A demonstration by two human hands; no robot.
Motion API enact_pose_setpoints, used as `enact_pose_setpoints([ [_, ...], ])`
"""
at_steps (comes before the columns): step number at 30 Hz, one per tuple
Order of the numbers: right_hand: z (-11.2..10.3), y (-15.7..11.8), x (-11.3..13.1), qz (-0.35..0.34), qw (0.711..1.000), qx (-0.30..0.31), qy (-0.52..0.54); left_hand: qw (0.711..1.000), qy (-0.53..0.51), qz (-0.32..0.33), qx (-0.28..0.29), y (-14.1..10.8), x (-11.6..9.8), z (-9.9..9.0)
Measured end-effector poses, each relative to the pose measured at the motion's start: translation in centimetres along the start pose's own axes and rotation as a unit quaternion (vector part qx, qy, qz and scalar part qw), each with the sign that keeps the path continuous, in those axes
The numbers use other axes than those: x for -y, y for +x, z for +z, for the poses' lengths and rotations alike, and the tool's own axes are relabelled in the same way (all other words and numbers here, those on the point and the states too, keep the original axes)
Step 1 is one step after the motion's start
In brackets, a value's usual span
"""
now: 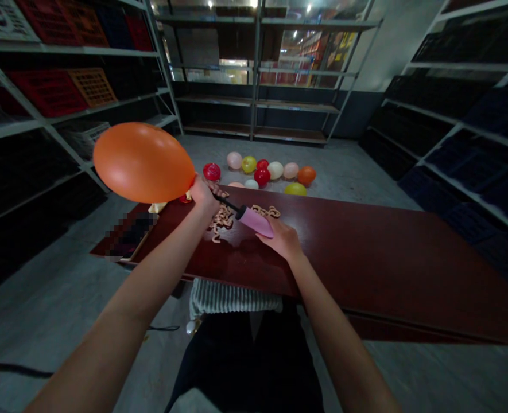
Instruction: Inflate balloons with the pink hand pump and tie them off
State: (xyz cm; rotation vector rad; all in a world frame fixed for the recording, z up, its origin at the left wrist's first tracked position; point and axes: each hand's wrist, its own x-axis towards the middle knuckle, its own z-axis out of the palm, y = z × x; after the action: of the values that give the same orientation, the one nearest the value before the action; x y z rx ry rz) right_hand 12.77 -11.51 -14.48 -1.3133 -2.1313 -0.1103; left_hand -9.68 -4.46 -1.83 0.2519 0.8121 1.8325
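A large orange balloon, filled with air, points off to the left over the table's far left part. My left hand is closed around the balloon's neck, where the pump's black end meets it; the nozzle itself is hidden by the fingers. My right hand grips the pink barrel of a balloon pump, with the black rod showing between the two hands. Beneath the pump, curly beige strips lie in a loose pile on the dark red table.
A phone-like dark device, partly blurred, lies at the table's left edge. On the floor beyond sit several inflated balloons. Shelves with crates stand left, more shelving behind and at right. A ribbed grey cushion is below the near edge.
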Motion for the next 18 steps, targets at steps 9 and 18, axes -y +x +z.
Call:
enact_pose_setpoints([
  [9, 0.2, -0.1, 0.5, 0.026, 0.997, -0.047, 0.059, 0.998, 0.023, 0.051, 0.012, 0.8, -7.1, 4.1],
  [18, -0.3, 0.1, -0.9, 0.113, 0.986, -0.064, 0.102, 0.989, 0.045, 0.083, 0.113, -2.7, -0.9, 7.9],
])
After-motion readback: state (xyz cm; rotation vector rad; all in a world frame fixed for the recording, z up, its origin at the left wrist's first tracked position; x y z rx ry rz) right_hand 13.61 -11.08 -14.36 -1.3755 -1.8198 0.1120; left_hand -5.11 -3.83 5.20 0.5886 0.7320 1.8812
